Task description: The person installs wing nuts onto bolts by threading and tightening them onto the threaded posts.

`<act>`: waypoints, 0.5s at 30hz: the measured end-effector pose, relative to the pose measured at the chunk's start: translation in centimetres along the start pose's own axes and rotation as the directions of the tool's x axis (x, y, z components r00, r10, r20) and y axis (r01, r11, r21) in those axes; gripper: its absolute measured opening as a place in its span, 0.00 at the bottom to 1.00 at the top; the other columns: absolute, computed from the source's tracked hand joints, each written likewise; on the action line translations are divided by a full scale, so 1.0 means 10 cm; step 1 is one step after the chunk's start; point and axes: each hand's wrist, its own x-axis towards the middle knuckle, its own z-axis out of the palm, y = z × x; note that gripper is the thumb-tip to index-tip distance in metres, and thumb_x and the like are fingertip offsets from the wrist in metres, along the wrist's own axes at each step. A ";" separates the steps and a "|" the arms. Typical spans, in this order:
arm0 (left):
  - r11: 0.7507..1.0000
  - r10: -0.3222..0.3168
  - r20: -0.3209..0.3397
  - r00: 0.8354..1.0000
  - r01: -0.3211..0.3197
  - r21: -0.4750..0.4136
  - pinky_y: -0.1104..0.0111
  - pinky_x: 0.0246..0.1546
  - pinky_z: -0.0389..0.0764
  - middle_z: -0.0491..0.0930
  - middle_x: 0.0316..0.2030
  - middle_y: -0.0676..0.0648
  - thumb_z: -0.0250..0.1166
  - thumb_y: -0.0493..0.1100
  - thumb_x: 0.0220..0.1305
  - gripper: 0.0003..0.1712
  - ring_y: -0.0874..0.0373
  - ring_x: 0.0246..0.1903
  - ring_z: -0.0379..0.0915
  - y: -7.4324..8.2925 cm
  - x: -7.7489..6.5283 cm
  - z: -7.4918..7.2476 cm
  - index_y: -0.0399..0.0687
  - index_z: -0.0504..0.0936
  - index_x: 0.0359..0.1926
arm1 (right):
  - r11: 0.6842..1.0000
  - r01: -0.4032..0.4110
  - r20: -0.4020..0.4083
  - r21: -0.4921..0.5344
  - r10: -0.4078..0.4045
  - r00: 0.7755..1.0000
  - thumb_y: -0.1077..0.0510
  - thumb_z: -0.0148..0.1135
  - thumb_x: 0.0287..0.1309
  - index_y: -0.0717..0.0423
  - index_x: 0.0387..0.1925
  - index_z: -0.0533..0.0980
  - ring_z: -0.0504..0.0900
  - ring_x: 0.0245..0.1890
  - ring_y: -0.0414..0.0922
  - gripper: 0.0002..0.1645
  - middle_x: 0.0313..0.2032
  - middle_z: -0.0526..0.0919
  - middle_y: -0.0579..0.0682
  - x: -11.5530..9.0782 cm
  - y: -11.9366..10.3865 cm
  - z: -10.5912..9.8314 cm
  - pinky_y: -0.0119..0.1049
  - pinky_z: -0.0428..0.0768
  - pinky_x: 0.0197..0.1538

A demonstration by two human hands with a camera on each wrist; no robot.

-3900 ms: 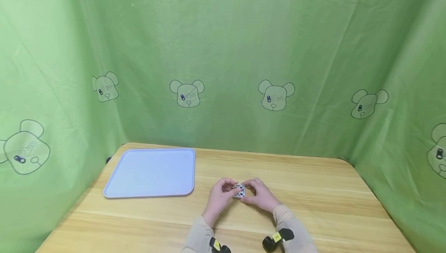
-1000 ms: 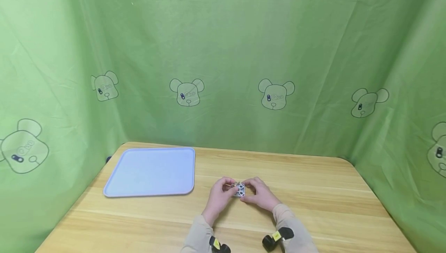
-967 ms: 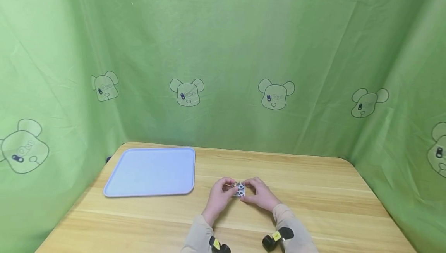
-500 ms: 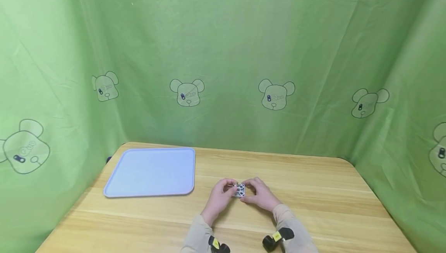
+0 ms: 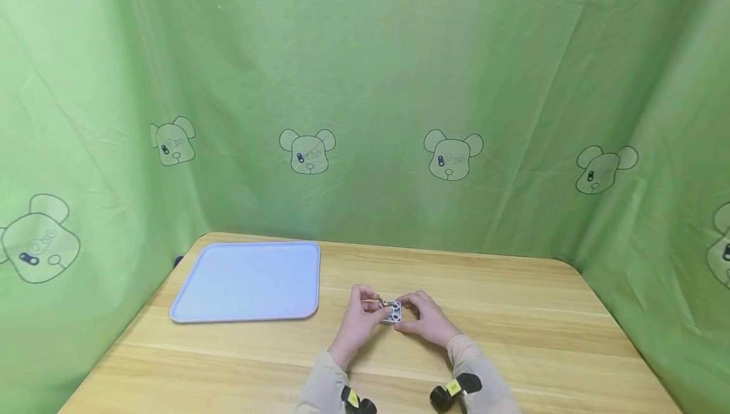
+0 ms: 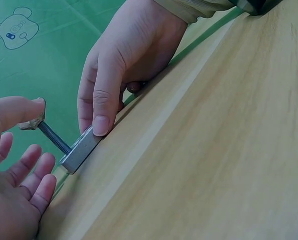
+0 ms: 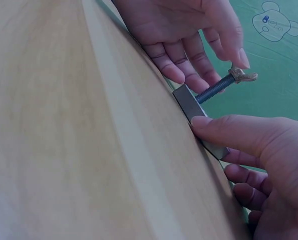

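Observation:
A small metal block (image 7: pixel 190 106) with round openings in its top lies between the hands on the table. My right hand (image 5: pixel 429 321) pinches its right end, thumb on the near side and fingers behind. From the block's other end a threaded bolt (image 6: pixel 54 137) rises, topped by a brass-coloured wing nut (image 6: pixel 32 123). My left hand (image 5: pixel 355 324) has its thumb against the wing nut in both wrist views. Its other fingers are spread and loosely bent, away from the nut.
A pale blue tray (image 5: pixel 251 281) lies at the table's back left. Wood-grain table (image 5: pixel 513 312) extends around the hands. Green curtain (image 5: pixel 365 84) with bear-head prints hangs behind and at both sides. Black wrist cameras (image 5: pixel 456 392) sit on the sleeves.
The left fingers have lifted and spread from the wing nut since half a second ago, the index finger rising. The right hand and the block stay where they were.

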 end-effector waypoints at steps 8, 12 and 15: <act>0.999 -0.014 0.001 1.000 0.014 0.034 0.72 0.39 0.79 0.75 0.44 0.30 0.67 0.32 0.56 0.19 0.55 0.39 0.73 0.13 -0.05 0.01 0.28 0.68 0.44 | 1.000 -0.001 -0.001 0.000 0.001 1.000 0.47 0.77 0.42 0.52 0.51 0.78 0.69 0.40 0.42 0.33 0.41 0.75 0.48 0.00 0.00 0.00 0.33 0.71 0.45; 0.999 -0.013 -0.002 1.000 0.013 0.052 0.73 0.38 0.79 0.77 0.44 0.34 0.68 0.33 0.56 0.19 0.56 0.39 0.74 0.05 -0.03 0.01 0.32 0.70 0.45 | 1.000 0.002 0.000 -0.002 -0.002 1.000 0.47 0.77 0.42 0.52 0.51 0.78 0.69 0.40 0.42 0.33 0.41 0.75 0.48 0.01 0.01 0.00 0.33 0.71 0.45; 0.999 -0.009 0.003 1.000 0.008 0.054 0.73 0.37 0.80 0.78 0.44 0.36 0.69 0.34 0.54 0.20 0.57 0.39 0.75 -0.01 -0.01 0.01 0.34 0.71 0.45 | 1.000 0.007 -0.002 -0.002 -0.007 1.000 0.47 0.77 0.42 0.52 0.51 0.78 0.70 0.40 0.42 0.33 0.41 0.75 0.48 0.01 0.01 0.01 0.34 0.72 0.45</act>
